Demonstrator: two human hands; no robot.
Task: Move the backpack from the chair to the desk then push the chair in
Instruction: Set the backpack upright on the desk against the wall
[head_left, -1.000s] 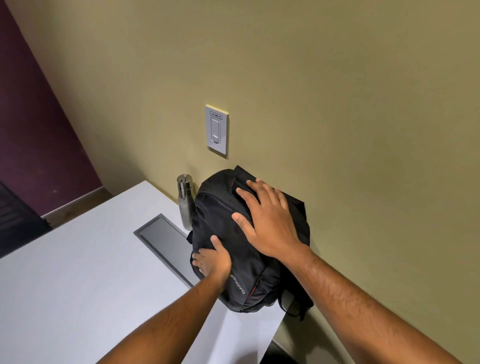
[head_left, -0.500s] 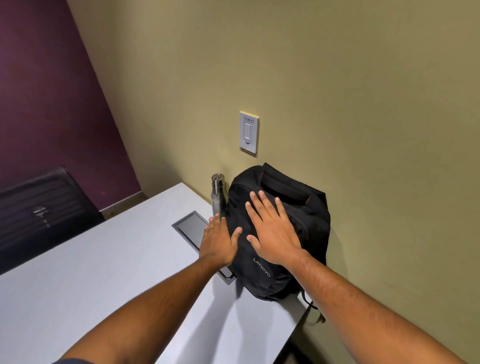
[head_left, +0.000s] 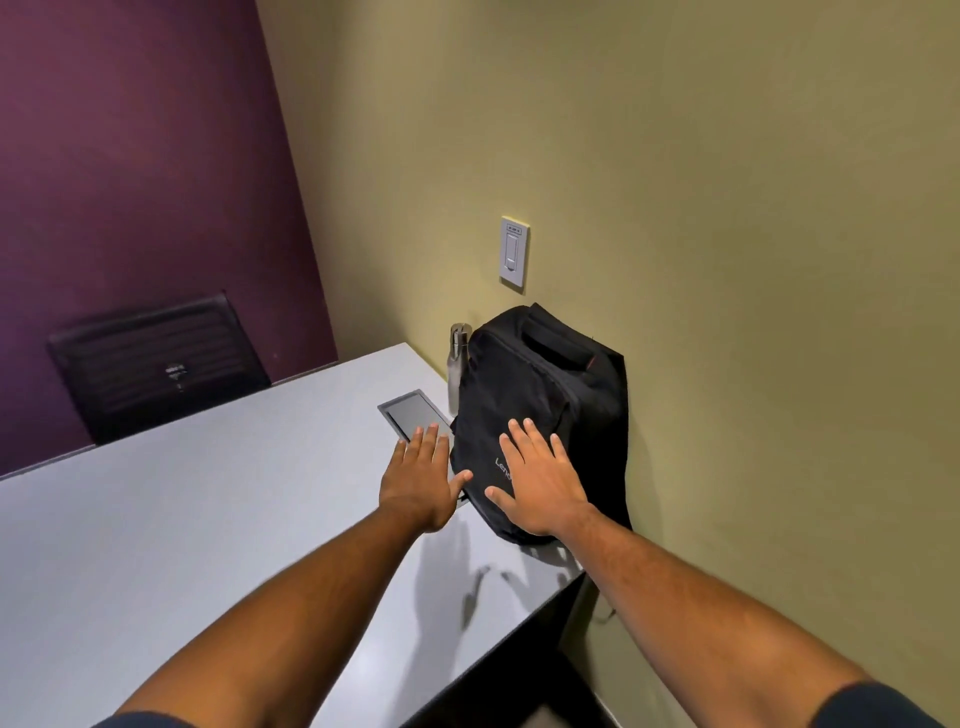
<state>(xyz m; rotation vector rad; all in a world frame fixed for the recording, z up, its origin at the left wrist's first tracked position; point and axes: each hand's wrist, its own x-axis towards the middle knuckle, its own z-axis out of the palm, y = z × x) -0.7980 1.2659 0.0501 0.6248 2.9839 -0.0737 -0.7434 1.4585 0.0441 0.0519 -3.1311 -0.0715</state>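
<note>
The black backpack (head_left: 540, 405) stands upright on the white desk (head_left: 182, 519), leaning against the olive wall at the desk's right end. My right hand (head_left: 540, 483) is spread flat over its lower front, fingers apart, holding nothing. To the left of the bag's base, my left hand (head_left: 421, 478) hovers open, thumb close to the fabric. A black mesh chair (head_left: 156, 364) stands at the far side of the desk against the purple wall. The chair that the bag came from is out of sight.
A steel water bottle (head_left: 458, 358) stands right behind the backpack by the wall. A grey flush cable hatch (head_left: 413, 415) is set into the desk beside the bag. A wall switch plate (head_left: 514, 252) is above the bag. The desk's near right corner (head_left: 566, 587) drops off below my right forearm.
Both hands have slid down the backpack and drawn back. My left hand has come off its side and opened. The view has swung left, showing the far chair.
</note>
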